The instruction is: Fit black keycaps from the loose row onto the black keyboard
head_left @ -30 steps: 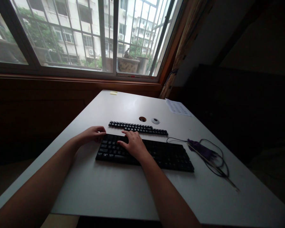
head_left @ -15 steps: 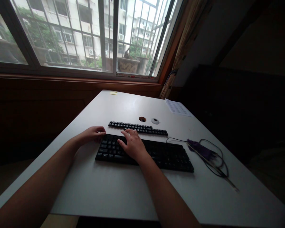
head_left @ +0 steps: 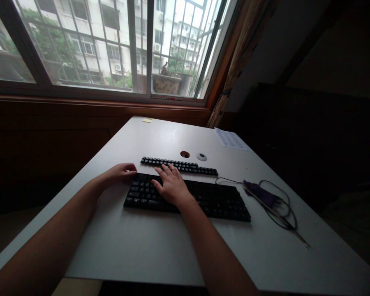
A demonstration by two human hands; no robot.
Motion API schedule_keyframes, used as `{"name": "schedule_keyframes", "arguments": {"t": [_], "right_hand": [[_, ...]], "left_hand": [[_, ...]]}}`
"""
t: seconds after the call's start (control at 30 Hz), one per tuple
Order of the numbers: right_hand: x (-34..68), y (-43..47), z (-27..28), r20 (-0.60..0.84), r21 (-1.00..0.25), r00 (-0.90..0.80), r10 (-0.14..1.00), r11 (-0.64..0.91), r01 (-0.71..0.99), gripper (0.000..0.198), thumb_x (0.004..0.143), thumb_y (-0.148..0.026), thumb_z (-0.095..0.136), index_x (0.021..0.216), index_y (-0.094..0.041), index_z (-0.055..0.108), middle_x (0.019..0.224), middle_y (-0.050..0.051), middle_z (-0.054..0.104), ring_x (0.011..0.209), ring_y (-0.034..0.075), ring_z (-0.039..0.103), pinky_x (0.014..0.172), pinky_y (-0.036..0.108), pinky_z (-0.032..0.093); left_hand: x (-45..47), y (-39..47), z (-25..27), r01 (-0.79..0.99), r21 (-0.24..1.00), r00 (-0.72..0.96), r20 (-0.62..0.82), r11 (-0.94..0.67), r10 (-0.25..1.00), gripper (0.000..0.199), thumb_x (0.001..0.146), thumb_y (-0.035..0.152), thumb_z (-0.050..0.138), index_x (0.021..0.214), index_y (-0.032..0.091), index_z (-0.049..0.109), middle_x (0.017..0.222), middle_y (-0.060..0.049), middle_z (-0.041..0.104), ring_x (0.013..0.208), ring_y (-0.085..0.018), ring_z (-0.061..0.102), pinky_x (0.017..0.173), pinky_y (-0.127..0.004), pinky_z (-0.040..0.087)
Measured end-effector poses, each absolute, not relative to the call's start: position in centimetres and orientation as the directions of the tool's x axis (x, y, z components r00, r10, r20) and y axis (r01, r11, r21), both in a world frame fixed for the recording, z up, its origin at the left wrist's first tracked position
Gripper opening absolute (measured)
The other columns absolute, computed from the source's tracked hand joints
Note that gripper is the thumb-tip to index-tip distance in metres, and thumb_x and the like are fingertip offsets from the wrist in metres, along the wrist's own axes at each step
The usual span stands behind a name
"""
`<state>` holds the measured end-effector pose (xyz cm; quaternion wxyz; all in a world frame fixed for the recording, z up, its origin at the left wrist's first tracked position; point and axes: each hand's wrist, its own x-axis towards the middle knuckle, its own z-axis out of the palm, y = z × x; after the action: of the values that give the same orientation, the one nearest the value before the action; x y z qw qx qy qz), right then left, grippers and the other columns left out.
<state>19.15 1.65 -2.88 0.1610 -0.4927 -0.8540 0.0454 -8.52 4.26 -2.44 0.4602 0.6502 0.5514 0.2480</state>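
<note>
A black keyboard (head_left: 222, 201) lies slightly aslant on the white desk. At its far left corner is my left hand (head_left: 123, 172), closed, with curled fingers and thumb pinched against the corner. My right hand (head_left: 172, 185) is over the left half of the keyboard, palm down with fingers apart, and hides the keys beneath it. Its fingertips extend past the keyboard's far edge, in front of a band of black keycaps (head_left: 200, 168) lined up in rows on the desk. Whether those fingertips touch any keycaps I cannot tell.
A dark purple cloth pouch (head_left: 260, 193), a looped black cable (head_left: 291, 209) and a thin stick (head_left: 292, 232) lie to the right. Farther back are a desk hole (head_left: 185, 154), its round cover (head_left: 201, 157), a printed sheet (head_left: 231, 139) and yellow notes (head_left: 147, 120).
The fingers of my right hand have shifted slightly away from me and spread a little. My left hand stays at the keyboard's corner, and the keyboard has barely moved.
</note>
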Motion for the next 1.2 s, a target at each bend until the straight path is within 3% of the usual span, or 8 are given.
{"name": "schedule_keyframes", "arguments": {"t": [0.3, 0.8, 1.2], "right_hand": [[19.25, 1.48, -2.73, 0.249, -0.232, -0.476, 0.843, 0.530, 0.816, 0.057, 0.107, -0.059, 0.048, 0.156, -0.030, 0.053, 0.159, 0.006, 0.054, 0.155, 0.034, 0.032, 0.129, 0.054, 0.024], [19.28, 1.33, -2.66, 0.254, -0.211, -0.477, 0.841, 0.530, 0.822, 0.055, 0.107, -0.060, 0.047, 0.145, -0.026, 0.065, 0.155, 0.007, 0.059, 0.153, 0.036, 0.033, 0.128, 0.053, 0.027], [19.26, 1.47, -2.94, 0.256, -0.197, -0.486, 0.836, 0.537, 0.820, 0.055, 0.107, -0.060, 0.047, 0.145, -0.026, 0.066, 0.155, 0.007, 0.060, 0.153, 0.037, 0.034, 0.127, 0.053, 0.028]], "left_hand": [[-8.56, 4.30, -2.60, 0.476, 0.878, 0.264, -0.192, 0.046, 0.945, 0.043, 0.075, 0.060, 0.073, 0.089, 0.020, 0.065, 0.064, 0.000, 0.063, 0.060, -0.019, 0.062, 0.057, -0.030, 0.047], [-8.46, 4.22, -2.49, 0.483, 0.875, 0.275, -0.192, 0.037, 0.942, 0.038, 0.077, 0.056, 0.071, 0.089, 0.020, 0.064, 0.063, 0.001, 0.061, 0.059, -0.019, 0.060, 0.057, -0.030, 0.045], [-8.45, 4.18, -2.40, 0.475, 0.879, 0.272, -0.188, 0.038, 0.944, 0.039, 0.076, 0.055, 0.072, 0.089, 0.020, 0.064, 0.065, 0.000, 0.061, 0.060, -0.019, 0.060, 0.058, -0.030, 0.046]]}}
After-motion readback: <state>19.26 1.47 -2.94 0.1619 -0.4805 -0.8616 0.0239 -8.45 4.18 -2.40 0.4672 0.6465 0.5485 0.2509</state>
